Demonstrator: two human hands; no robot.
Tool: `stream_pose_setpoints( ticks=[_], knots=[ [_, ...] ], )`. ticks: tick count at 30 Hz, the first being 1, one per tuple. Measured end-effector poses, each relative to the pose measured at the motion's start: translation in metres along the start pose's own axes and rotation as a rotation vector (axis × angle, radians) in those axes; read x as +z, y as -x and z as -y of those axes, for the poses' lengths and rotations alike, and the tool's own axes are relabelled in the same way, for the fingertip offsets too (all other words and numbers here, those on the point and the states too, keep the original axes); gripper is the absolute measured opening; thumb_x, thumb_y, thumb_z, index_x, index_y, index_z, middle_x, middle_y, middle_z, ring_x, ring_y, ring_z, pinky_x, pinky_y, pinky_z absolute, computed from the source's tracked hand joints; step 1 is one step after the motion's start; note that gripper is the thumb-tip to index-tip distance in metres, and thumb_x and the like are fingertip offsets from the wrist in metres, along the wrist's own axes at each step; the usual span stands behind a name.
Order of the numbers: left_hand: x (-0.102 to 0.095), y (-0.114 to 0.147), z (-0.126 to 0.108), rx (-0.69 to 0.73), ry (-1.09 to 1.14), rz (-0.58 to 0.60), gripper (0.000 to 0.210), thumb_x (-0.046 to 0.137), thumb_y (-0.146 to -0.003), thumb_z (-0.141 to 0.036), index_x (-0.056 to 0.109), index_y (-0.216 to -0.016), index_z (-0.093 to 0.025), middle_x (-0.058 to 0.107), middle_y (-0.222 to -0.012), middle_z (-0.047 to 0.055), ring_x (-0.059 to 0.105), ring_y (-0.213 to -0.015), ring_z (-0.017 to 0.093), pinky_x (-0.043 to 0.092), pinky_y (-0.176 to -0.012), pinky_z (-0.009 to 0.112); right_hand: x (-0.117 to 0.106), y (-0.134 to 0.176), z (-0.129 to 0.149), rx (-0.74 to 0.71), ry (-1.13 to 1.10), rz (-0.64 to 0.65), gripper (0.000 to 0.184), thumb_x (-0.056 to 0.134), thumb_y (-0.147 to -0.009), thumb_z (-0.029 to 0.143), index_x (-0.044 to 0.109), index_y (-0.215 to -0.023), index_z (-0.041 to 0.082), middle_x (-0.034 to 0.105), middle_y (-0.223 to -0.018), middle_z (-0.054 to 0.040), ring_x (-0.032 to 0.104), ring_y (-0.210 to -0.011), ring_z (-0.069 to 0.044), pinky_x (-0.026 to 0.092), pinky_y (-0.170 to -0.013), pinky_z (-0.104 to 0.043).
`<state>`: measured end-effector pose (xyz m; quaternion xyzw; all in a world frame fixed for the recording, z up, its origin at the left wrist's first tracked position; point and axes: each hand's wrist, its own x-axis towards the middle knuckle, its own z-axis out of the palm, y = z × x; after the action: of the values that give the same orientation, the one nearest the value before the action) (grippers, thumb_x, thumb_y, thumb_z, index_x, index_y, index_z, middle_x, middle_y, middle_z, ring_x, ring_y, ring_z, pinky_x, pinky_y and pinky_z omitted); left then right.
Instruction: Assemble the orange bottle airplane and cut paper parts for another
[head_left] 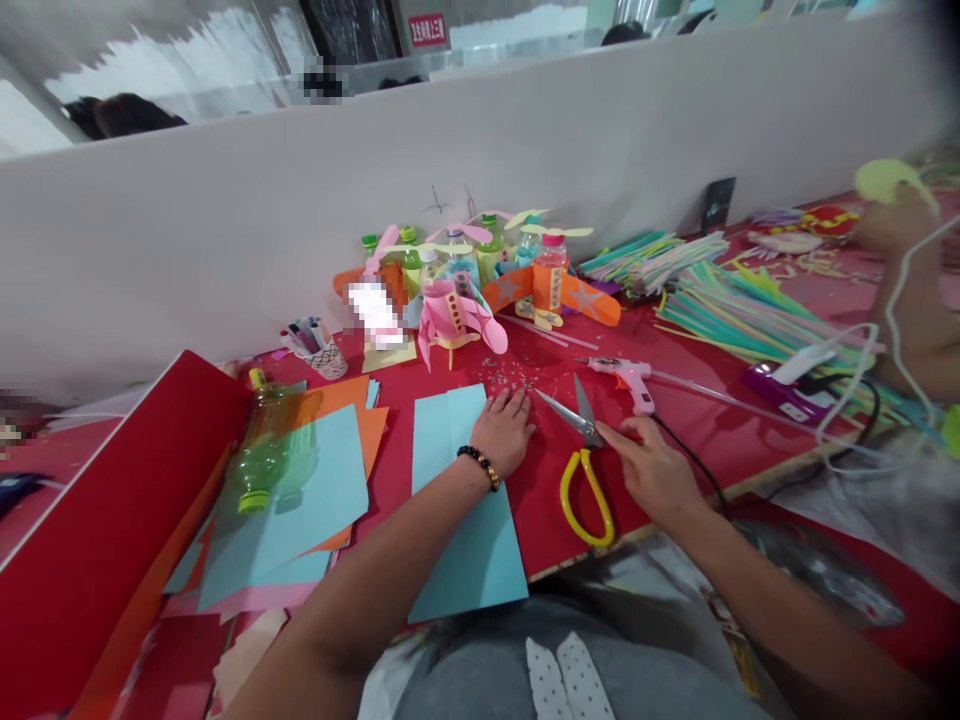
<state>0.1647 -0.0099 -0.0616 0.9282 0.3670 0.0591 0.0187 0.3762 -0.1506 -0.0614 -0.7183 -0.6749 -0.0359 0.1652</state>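
My left hand (504,432) lies flat, fingers stretched forward, at the upper right edge of a folded light-blue sheet of paper (480,560). A beaded bracelet is on that wrist. My right hand (651,462) is closed at the scissors (587,435), with the index finger along the pivot. The blades are spread apart and point away to the left. One yellow handle loop shows; the other is hidden, apparently under my right hand. Just beyond that hand lies a pink glue gun (626,378) with a clear glue stick in its back.
Green bottle (262,445) lies on blue and orange paper at left, beside a red board (142,540). Pen cup (324,357) and bottle crafts with paper propellers (448,305) stand by the partition. Colored strips (742,305) and a purple power strip (791,393) lie right, near another person's arm (911,300).
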Motion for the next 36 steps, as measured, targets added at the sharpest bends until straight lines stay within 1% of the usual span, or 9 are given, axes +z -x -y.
stream_pose_setpoints(
  ticks=[5, 11, 16, 22, 27, 29, 33, 34, 36],
  knots=[
    [-0.005, 0.003, 0.009, 0.163, -0.062, -0.005, 0.046, 0.034, -0.098, -0.031, 0.045, -0.139, -0.013, 0.046, -0.145, 0.008, 0.036, -0.136, 0.027, 0.028, -0.114, 0.046, -0.001, 0.01, -0.003, -0.018, -0.036, -0.035, 0.047, 0.042, -0.086, 0.007, 0.061, -0.126, 0.024, 0.054, -0.113, -0.0093, 0.063, -0.089, -0.018, 0.053, -0.071, -0.027],
    [-0.016, -0.001, 0.025, 0.059, -0.146, -0.006, 0.041, 0.036, -0.097, -0.026, 0.055, -0.13, -0.01, 0.054, -0.137, 0.012, 0.038, -0.135, 0.03, 0.022, -0.115, 0.049, -0.001, 0.009, -0.003, -0.018, -0.06, -0.058, 0.047, 0.043, -0.084, 0.005, 0.063, -0.124, 0.022, 0.055, -0.112, -0.0107, 0.063, -0.09, -0.021, 0.055, -0.072, -0.031],
    [-0.008, -0.001, 0.002, -0.056, -0.052, 0.04, 0.054, 0.039, -0.096, -0.034, 0.042, -0.139, -0.002, 0.036, -0.149, 0.021, 0.032, -0.139, 0.031, 0.027, -0.114, 0.045, 0.001, 0.01, -0.004, -0.018, -0.088, -0.085, 0.047, 0.044, -0.084, 0.005, 0.063, -0.124, 0.022, 0.055, -0.111, -0.0107, 0.063, -0.092, -0.021, 0.055, -0.075, -0.032],
    [-0.017, 0.016, -0.005, 0.335, 0.175, 0.199, 0.049, 0.029, -0.099, -0.034, 0.044, -0.14, -0.011, 0.038, -0.15, 0.01, 0.029, -0.141, 0.017, 0.025, -0.116, 0.029, 0.002, 0.011, -0.009, -0.051, -0.228, -0.193, 0.048, 0.043, -0.083, 0.005, 0.062, -0.124, 0.02, 0.054, -0.11, -0.0113, 0.06, -0.101, -0.023, 0.053, -0.084, -0.036],
    [-0.014, -0.001, -0.013, -0.189, 0.019, 0.119, 0.07, 0.04, -0.094, -0.047, 0.031, -0.145, -0.001, 0.022, -0.154, 0.024, 0.018, -0.144, 0.035, 0.022, -0.115, 0.051, -0.01, 0.019, -0.009, -0.041, -0.38, -0.322, 0.042, 0.045, -0.089, 0.013, 0.061, -0.126, 0.025, 0.053, -0.111, -0.01, 0.058, -0.101, -0.022, 0.051, -0.087, -0.038],
    [-0.011, 0.0, -0.041, -0.033, 0.049, 0.162, 0.072, 0.041, -0.092, -0.052, 0.035, -0.143, -0.002, 0.025, -0.153, 0.024, 0.017, -0.143, 0.039, 0.02, -0.114, 0.056, -0.022, 0.024, -0.009, 0.002, -0.4, -0.363, 0.039, 0.046, -0.09, 0.018, 0.062, -0.125, 0.026, 0.054, -0.11, -0.0092, 0.058, -0.099, -0.021, 0.051, -0.085, -0.037],
    [-0.013, 0.022, -0.086, 0.746, 0.306, 0.24, 0.06, 0.038, -0.093, -0.053, 0.037, -0.144, -0.023, 0.037, -0.152, 0.006, 0.028, -0.142, 0.025, 0.029, -0.114, 0.042, -0.058, 0.039, -0.017, 0.112, -0.352, -0.479, 0.034, 0.054, -0.089, 0.027, 0.066, -0.12, 0.026, 0.058, -0.108, -0.0087, 0.059, -0.097, -0.023, 0.05, -0.086, -0.039],
    [-0.014, 0.024, -0.084, 0.755, 0.333, 0.22, 0.061, 0.035, -0.094, -0.052, 0.031, -0.147, -0.023, 0.033, -0.153, 0.006, 0.025, -0.143, 0.023, 0.027, -0.115, 0.04, -0.068, 0.044, -0.02, 0.149, -0.35, -0.505, 0.034, 0.056, -0.088, 0.028, 0.067, -0.119, 0.026, 0.059, -0.109, -0.0088, 0.059, -0.096, -0.022, 0.051, -0.083, -0.038],
    [-0.013, 0.02, -0.068, 0.419, 0.278, 0.131, 0.065, 0.032, -0.095, -0.052, 0.028, -0.148, -0.015, 0.028, -0.155, 0.011, 0.019, -0.145, 0.025, 0.021, -0.117, 0.044, -0.083, 0.053, -0.026, 0.227, -0.375, -0.549, 0.034, 0.058, -0.086, 0.029, 0.068, -0.118, 0.026, 0.06, -0.111, -0.0087, 0.06, -0.096, -0.022, 0.051, -0.078, -0.035]
  ],
)
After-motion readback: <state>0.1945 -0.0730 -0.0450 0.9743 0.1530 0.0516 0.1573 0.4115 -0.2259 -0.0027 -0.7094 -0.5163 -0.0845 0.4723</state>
